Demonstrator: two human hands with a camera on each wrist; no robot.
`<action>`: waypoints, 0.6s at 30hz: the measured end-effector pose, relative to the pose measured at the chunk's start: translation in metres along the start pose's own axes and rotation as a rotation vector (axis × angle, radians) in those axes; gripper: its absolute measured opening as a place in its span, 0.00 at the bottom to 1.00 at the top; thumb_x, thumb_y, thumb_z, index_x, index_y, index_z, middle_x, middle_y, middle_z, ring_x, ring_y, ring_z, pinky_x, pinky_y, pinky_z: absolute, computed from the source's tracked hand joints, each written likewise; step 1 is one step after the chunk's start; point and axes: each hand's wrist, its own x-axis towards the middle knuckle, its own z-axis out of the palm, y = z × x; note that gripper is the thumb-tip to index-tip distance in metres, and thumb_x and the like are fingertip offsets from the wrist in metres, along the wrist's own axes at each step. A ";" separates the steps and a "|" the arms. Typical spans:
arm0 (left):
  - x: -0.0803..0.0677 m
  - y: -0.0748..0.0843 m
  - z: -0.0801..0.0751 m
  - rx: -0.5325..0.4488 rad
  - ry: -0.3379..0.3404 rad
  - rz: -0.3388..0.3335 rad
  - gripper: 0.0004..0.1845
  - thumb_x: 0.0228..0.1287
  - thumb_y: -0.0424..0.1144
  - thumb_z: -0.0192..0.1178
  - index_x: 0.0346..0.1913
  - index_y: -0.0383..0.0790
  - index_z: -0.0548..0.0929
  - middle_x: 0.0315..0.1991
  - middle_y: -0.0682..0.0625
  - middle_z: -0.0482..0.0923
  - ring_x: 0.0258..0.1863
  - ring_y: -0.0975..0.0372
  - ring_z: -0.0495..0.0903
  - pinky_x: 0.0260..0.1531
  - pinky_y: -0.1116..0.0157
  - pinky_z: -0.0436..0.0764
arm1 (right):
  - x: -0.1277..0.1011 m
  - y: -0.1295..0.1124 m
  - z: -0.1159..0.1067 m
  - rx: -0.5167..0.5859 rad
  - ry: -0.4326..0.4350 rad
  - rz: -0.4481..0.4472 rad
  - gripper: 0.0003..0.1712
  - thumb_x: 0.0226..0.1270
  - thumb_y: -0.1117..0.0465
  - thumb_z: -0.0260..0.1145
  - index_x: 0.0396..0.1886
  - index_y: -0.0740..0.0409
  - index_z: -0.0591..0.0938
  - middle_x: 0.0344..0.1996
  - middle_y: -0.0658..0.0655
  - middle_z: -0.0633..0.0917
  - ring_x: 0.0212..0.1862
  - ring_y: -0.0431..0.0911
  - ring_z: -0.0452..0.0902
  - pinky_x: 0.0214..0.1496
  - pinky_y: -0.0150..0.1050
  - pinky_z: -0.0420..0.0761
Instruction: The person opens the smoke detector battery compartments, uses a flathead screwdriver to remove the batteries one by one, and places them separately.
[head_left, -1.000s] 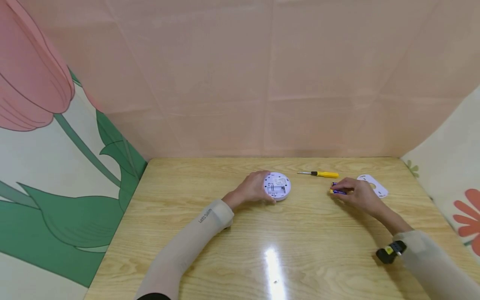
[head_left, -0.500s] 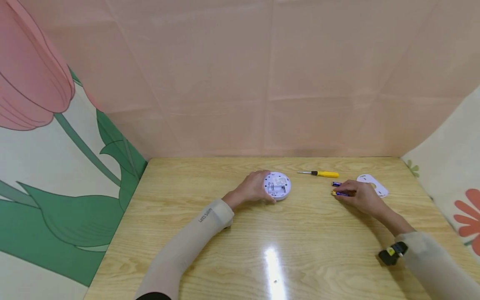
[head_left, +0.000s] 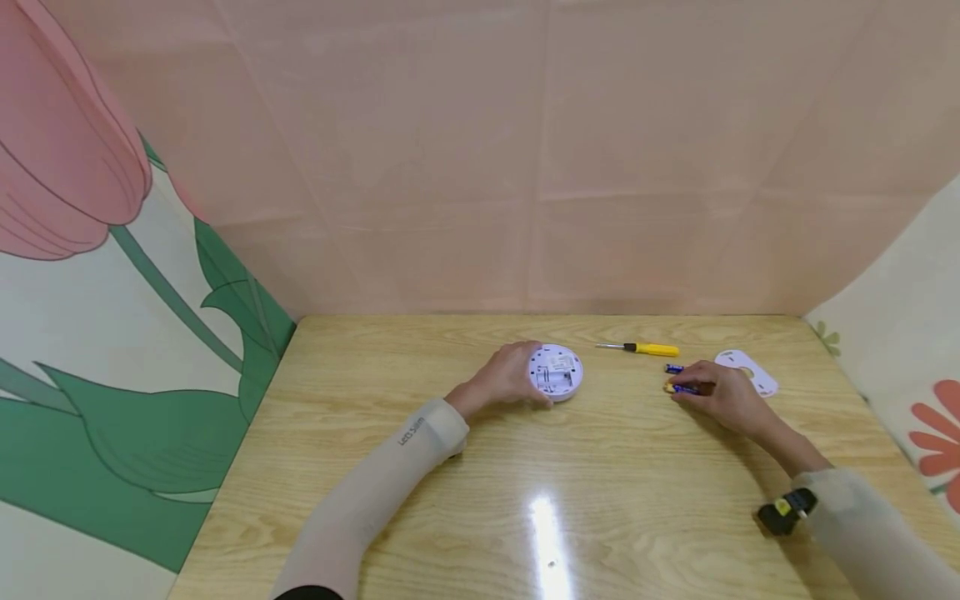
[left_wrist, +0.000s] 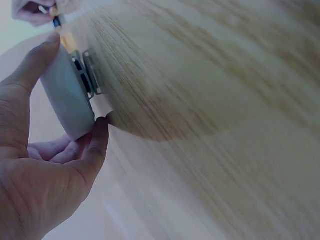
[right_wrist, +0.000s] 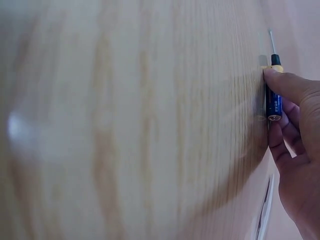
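Left hand [head_left: 504,379] grips the round white alarm [head_left: 555,372] by its rim, thumb and fingers [left_wrist: 97,142] curled round it, toward the back edge of the counter [head_left: 480,483]. Right hand [head_left: 722,393] pinches a blue battery [head_left: 678,387] against the counter near the back right corner. Second battery [head_left: 672,368] just behind it, yellow screwdriver [head_left: 641,348] beyond, white cover plate [head_left: 746,371] beside the hand.
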 end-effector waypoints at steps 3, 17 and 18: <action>0.000 0.001 -0.001 -0.006 -0.002 -0.003 0.60 0.43 0.52 0.88 0.79 0.37 0.68 0.76 0.44 0.72 0.74 0.51 0.72 0.76 0.56 0.70 | -0.001 -0.001 -0.001 0.009 0.007 0.007 0.14 0.57 0.67 0.84 0.44 0.53 0.94 0.40 0.53 0.90 0.41 0.29 0.81 0.38 0.19 0.80; 0.000 -0.001 0.000 -0.018 -0.010 0.005 0.59 0.44 0.53 0.88 0.79 0.39 0.68 0.76 0.44 0.71 0.74 0.51 0.72 0.77 0.55 0.69 | -0.001 0.003 -0.024 0.041 0.086 0.073 0.22 0.53 0.66 0.86 0.49 0.61 0.91 0.44 0.61 0.90 0.39 0.39 0.81 0.38 0.22 0.80; 0.000 -0.001 0.000 -0.016 -0.011 0.004 0.59 0.44 0.53 0.88 0.79 0.39 0.68 0.76 0.44 0.71 0.74 0.51 0.71 0.77 0.55 0.68 | -0.002 0.003 -0.027 0.035 0.084 0.091 0.23 0.54 0.65 0.85 0.51 0.61 0.90 0.46 0.61 0.90 0.40 0.41 0.82 0.38 0.22 0.80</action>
